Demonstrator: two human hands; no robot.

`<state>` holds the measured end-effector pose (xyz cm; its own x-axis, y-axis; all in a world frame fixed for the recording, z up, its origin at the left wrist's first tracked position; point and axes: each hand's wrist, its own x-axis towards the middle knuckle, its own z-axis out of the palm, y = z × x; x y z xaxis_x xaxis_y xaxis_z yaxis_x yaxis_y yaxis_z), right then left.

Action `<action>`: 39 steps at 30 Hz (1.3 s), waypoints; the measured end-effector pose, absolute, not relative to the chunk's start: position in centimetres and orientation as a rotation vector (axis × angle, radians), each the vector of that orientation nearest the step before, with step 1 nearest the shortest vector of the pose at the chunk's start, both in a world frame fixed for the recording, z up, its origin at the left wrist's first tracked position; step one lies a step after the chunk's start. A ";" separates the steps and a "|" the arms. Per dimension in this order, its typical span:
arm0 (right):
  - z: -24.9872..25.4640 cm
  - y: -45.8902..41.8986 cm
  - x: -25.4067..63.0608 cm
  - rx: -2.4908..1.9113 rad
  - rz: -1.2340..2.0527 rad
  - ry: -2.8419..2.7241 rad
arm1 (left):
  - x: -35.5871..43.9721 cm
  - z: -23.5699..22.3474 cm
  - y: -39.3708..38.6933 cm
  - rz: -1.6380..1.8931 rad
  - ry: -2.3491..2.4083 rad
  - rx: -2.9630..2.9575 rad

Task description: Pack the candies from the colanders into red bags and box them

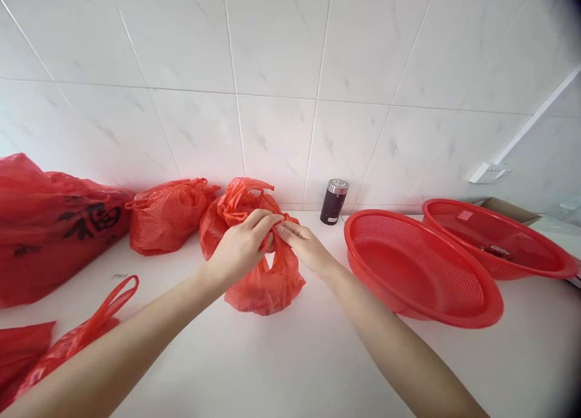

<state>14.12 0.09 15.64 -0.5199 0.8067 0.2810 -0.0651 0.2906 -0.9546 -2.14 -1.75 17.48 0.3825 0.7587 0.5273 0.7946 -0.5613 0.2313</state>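
"Where's your thin red plastic bag (267, 288)?"
"Left of the black, silver-capped cylindrical flask (333, 204)."
"Held how?"
"My left hand (245, 241) and right hand (306, 245) pinch its gathered top, probably against slipping."

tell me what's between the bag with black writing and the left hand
In the head view, a smaller red bag, then more red plastic beside the left hand.

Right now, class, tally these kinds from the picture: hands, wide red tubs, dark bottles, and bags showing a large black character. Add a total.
Hands (left hand, right hand): 2
Wide red tubs: 2
Dark bottle: 1
Bag with large black character: 1
Total: 6
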 end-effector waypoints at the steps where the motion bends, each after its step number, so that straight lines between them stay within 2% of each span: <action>1: 15.4 0.0 14.1 -0.732 1.233 -1.751 | -2.0 17.3 -1.8 -0.907 -1.486 -2.582; 6: 11.9 2.2 14.1 -1.259 0.681 -1.766 | -1.6 16.4 -4.0 -0.685 -2.009 -2.568; 10: 8.5 5.9 15.1 -1.534 0.607 -1.707 | -1.9 14.7 -7.8 -0.639 -2.244 -2.640; 12: 7.4 6.8 15.4 -1.593 0.594 -1.712 | -2.1 13.8 -9.0 -0.726 -2.320 -2.697; 17: 6.6 4.5 15.2 -1.571 0.523 -1.790 | -2.1 10.9 -8.0 -1.283 -2.336 -2.473; 19: 5.9 2.6 14.8 -1.557 0.494 -1.859 | -1.6 8.9 -6.8 -1.326 -2.307 -2.369; 25: 3.6 0.2 14.7 -1.623 0.335 -1.962 | -0.2 4.0 -3.9 -0.970 -2.403 -2.256; 33: 1.9 3.5 18.0 -1.810 0.257 -1.967 | -1.4 3.5 -1.4 -0.543 -2.425 -2.230; 39: -0.2 4.1 17.8 -1.909 0.258 -1.969 | -1.1 1.6 -0.8 -0.394 -2.394 -2.208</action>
<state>17.75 4.15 -0.20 -0.0012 0.9895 0.1443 0.9189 0.0581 -0.3902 -1.10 -0.80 1.56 -0.0885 0.9943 0.0601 0.9610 0.0693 0.2678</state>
